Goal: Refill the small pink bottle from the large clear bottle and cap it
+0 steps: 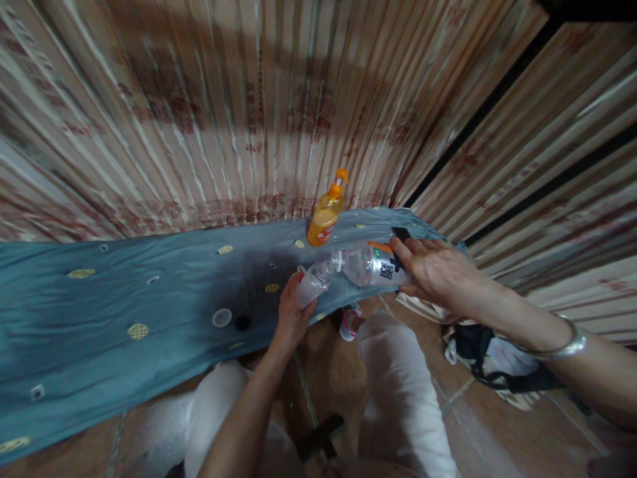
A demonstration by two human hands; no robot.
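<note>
Nearest: knees in white trousers [398, 385] over a brown tiled floor [328, 378]. A dark bag [497, 362] lies on the floor at right, and a shoe [350, 324] shows just under the desk edge.

Left hand [291, 318] is at the near edge of the desk, fingers curled closed round a small clear cup [311, 287], held above the blue cloth [149, 292] covering the desk.

Right hand [432, 269], metal bracelet [567, 345] on the wrist, has its fingers wrapped round the base end of a clear bottle [361, 265]. The bottle is tipped on its side, uncapped neck pointing left, mouth right at the cup's rim.

On the cloth left of the cup: a clear lid [221, 317] and a black cap [242, 322], just beside each other.

Further back an orange bottle [326, 216] stands on the cloth, cap on. Behind it hangs a striped curtain [223, 119].
</note>
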